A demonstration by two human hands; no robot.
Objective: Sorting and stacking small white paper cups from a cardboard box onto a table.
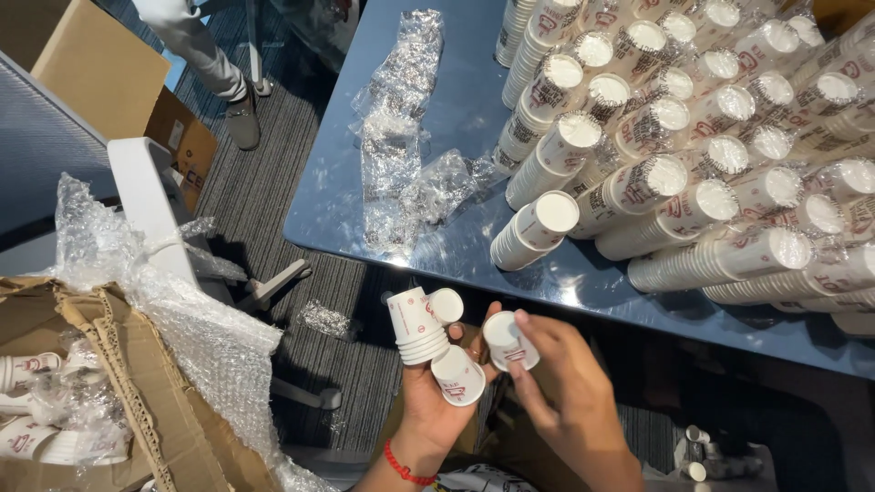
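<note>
A: Left hand point(437, 401) grips a short cup stack point(415, 328) and loose cups below the tabletop point(456, 109); right hand point(556, 383) pinches one cup point(509, 342).

B: Seat it squarely, I'd judge; its mouth looks hidden.

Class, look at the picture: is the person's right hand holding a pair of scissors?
No, the right hand grips a small white paper cup, while the left hand holds several more cups.

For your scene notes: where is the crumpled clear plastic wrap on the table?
In the head view, the plastic wrap lies on the blue table's left part, just left of the stacked paper cups.
</note>
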